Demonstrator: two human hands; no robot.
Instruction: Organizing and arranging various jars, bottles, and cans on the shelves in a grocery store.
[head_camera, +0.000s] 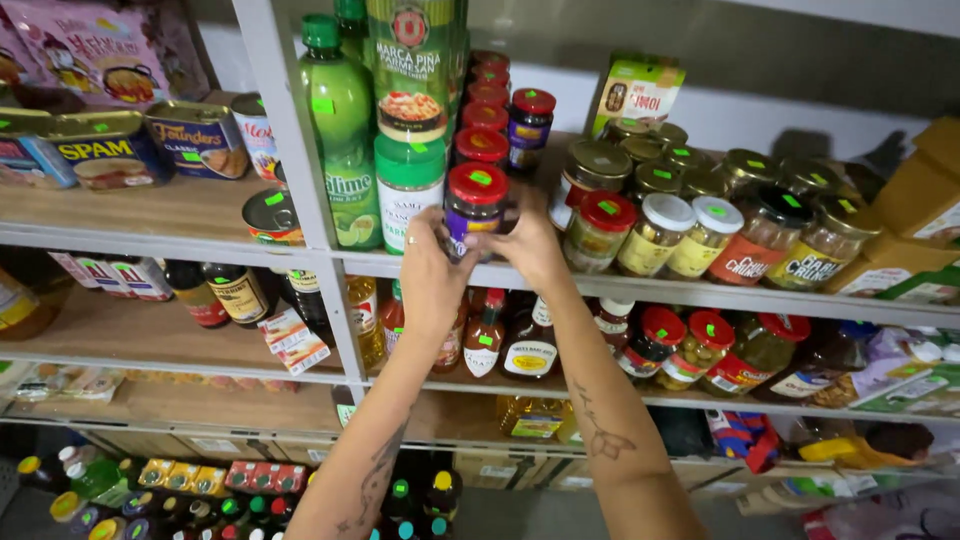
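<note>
Fingers of the left hand (432, 262) and right hand (530, 240) wrap both sides of a red-lidded dark jar (473, 208) at the shelf's (700, 292) front edge. Just left stands a green-lidded jar (409, 190); behind it runs a row of red-lidded jars (484, 110), and a red-lidded pickle jar (598, 230) crowds the right.
</note>
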